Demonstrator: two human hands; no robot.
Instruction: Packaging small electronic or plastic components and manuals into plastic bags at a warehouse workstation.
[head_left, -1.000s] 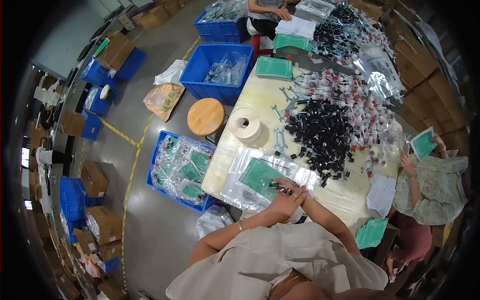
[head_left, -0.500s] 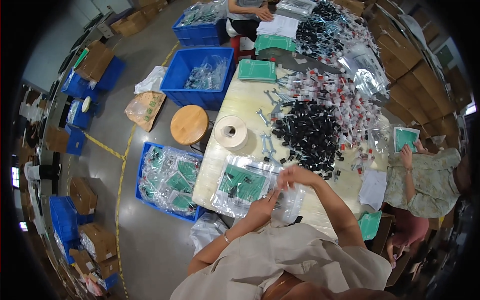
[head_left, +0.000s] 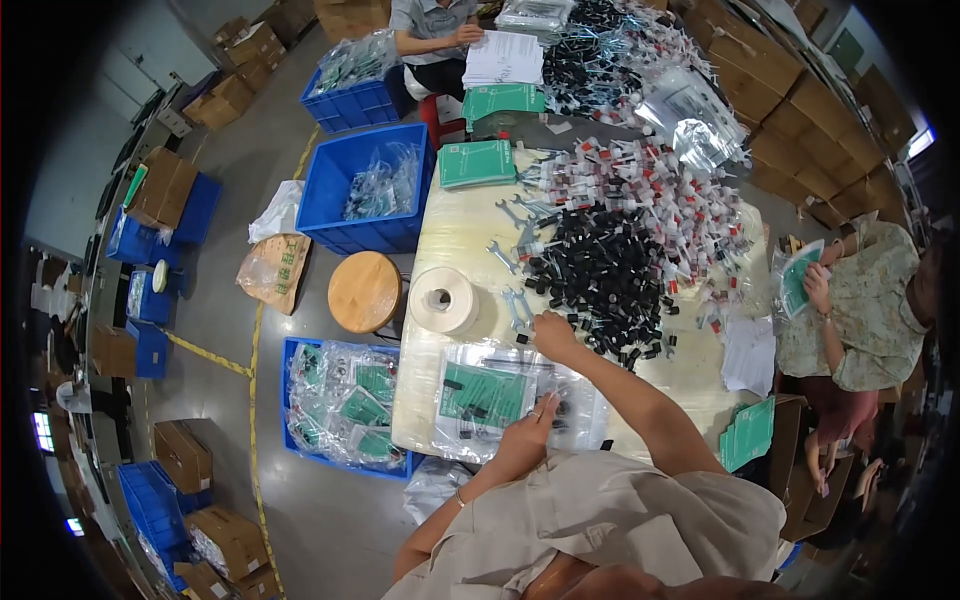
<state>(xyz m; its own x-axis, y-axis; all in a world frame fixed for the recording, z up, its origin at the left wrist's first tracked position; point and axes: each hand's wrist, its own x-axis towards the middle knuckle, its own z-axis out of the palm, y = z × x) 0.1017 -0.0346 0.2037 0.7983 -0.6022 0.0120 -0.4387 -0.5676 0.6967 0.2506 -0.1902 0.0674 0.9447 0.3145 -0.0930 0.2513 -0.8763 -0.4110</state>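
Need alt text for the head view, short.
A person at a long table presses the left hand on a clear plastic bag holding a green card, while the right hand reaches to the edge of a pile of small black parts. A roll of white tape lies nearby.

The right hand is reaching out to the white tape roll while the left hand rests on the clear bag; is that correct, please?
Not quite. In the head view the right hand reaches the pile of black parts, not the white tape roll. The left hand does rest on the clear bag.
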